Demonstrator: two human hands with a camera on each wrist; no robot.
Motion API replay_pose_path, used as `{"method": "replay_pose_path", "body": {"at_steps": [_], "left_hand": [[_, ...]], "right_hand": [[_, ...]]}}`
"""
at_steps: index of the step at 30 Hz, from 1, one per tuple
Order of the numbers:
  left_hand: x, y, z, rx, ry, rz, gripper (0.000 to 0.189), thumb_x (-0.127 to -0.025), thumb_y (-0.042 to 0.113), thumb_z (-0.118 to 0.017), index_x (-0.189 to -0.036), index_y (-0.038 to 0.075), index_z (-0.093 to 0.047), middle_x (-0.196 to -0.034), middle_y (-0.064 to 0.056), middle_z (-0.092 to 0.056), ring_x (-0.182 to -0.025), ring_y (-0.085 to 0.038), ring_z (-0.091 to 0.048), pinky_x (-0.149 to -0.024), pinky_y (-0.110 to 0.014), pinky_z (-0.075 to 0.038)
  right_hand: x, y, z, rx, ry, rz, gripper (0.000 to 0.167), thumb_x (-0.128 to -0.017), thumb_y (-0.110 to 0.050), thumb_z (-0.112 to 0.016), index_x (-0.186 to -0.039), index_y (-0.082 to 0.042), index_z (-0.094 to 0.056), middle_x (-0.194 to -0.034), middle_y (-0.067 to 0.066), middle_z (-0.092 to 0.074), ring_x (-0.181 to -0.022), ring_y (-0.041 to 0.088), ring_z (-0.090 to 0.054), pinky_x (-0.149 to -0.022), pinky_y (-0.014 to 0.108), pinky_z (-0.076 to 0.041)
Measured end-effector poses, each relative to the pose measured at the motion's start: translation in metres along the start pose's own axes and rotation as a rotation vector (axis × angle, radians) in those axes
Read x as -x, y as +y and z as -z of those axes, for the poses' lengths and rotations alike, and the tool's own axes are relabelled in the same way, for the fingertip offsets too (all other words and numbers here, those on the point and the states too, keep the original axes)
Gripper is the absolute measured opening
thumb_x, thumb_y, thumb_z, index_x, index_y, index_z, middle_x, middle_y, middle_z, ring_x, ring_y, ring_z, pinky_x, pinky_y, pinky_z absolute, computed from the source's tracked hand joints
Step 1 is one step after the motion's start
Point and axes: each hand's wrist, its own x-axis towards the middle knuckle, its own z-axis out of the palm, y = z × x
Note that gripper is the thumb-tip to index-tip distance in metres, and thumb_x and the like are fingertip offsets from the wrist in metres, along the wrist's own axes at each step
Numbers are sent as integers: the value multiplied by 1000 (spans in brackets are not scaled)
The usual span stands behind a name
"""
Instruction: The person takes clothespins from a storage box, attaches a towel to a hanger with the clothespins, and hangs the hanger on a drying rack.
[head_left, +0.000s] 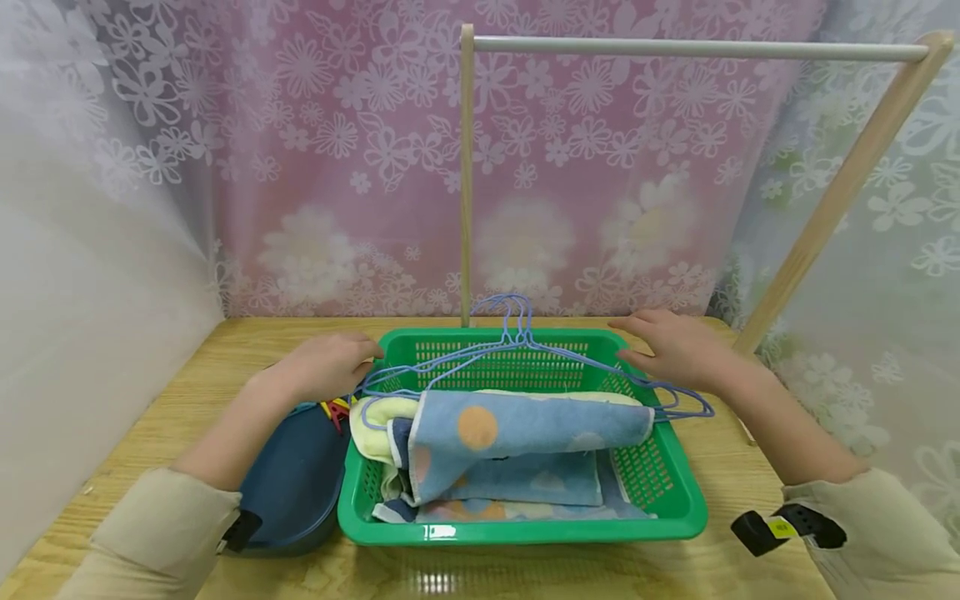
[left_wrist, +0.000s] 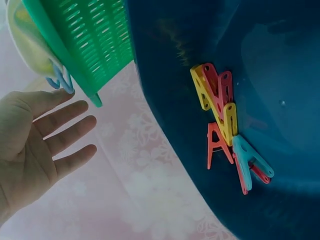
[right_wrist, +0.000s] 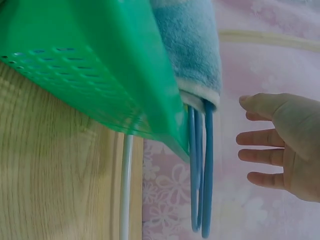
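Observation:
A green plastic basket (head_left: 517, 532) stands before me with folded towels in it. Uppermost is a blue towel (head_left: 540, 421) with an orange spot, draped over several blue hangers (head_left: 453, 354) whose hooks point to the back. My left hand (head_left: 326, 365) is at the basket's back left corner, fingertips near the hanger ends; in the left wrist view its fingers are spread and hold nothing. Past the back right corner, my right hand (head_left: 675, 346) hovers with relaxed fingers, apart from the hanger ends (right_wrist: 201, 175) in the right wrist view.
Left of the basket sits a dark blue tub (head_left: 296, 475) with several coloured clothespins (left_wrist: 220, 107) inside. A rack with wooden posts (head_left: 840, 196) and a pale crossbar (head_left: 697, 47) rises behind and to the right. Flowered curtains (head_left: 337, 167) surround the wooden table (head_left: 217, 358).

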Motion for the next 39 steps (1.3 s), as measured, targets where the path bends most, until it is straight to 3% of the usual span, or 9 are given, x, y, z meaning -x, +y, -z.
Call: {"method": "replay_pose_path", "body": {"at_steps": [4,7,10,14,21,27,33,35,39], "left_hand": [[-3,0,-2,-22,16,-22,25,-92,4,-52,-114,0,-63,-111,-15,-60,-100,-30,-58,-80,-41,-49],[-4,0,-3,-37,21,-40,23,-91,2,-53,-110,2,-65,-108,-14,-61,-100,-30,-59,-80,-40,-49],[-4,1,-4,-50,21,-50,22,-90,2,-54,-108,3,-67,-106,-13,-61,-99,-29,-59,-79,-40,-49],[-5,0,-5,-56,33,-61,22,-88,0,-56,-107,2,-68,-105,-12,-61,-97,-29,-59,-78,-39,-49],[-4,-1,-6,-46,39,-72,22,-88,0,-55,-106,1,-67,-106,-12,-61,-97,-28,-59,-76,-38,-50],[-4,-3,-8,-53,39,-79,21,-88,0,-56,-105,2,-68,-104,-11,-61,-95,-27,-59,-76,-38,-49],[-4,-3,-8,-51,37,-76,21,-87,0,-57,-106,2,-67,-104,-11,-60,-94,-26,-59,-75,-37,-49],[-4,-3,-8,-52,34,-74,22,-87,0,-57,-106,2,-67,-104,-11,-60,-94,-26,-59,-75,-37,-49],[-4,-3,-8,-48,29,-72,23,-87,-1,-56,-106,2,-67,-105,-11,-60,-94,-27,-59,-75,-37,-49]], "right_hand": [[-2,-6,-3,8,-22,30,48,-88,-23,-63,-130,-5,-51,-123,19,-53,-106,37,-54,-80,50,-46],[-4,-8,-6,9,-59,30,46,-87,-26,-64,-128,-8,-53,-118,14,-57,-97,29,-59,-69,41,-49],[-5,-9,-9,21,-92,22,43,-87,-28,-65,-125,-11,-55,-107,7,-60,-84,20,-61,-54,30,-45],[-6,-10,-11,25,-108,13,38,-87,-26,-65,-121,-11,-57,-96,1,-61,-75,13,-59,-49,26,-40],[-4,-9,-13,38,-157,-19,36,-86,-22,-66,-119,-11,-57,-91,1,-58,-61,9,-46,-46,27,-35],[1,-5,-16,66,-142,-19,33,-84,-20,-67,-115,-12,-59,-84,-4,-55,-55,9,-43,-41,27,-32],[7,-2,-17,133,-96,18,13,-82,-21,-70,-90,-18,-60,-71,-10,-46,-51,9,-37,-46,29,-25],[10,-2,-17,148,-74,36,16,-80,-20,-71,-80,-21,-55,-68,-10,-42,-52,9,-34,-50,32,-25],[14,-3,-19,165,-56,45,24,-81,-19,-71,-72,-23,-49,-69,-11,-42,-55,8,-38,-62,51,-38]]}}
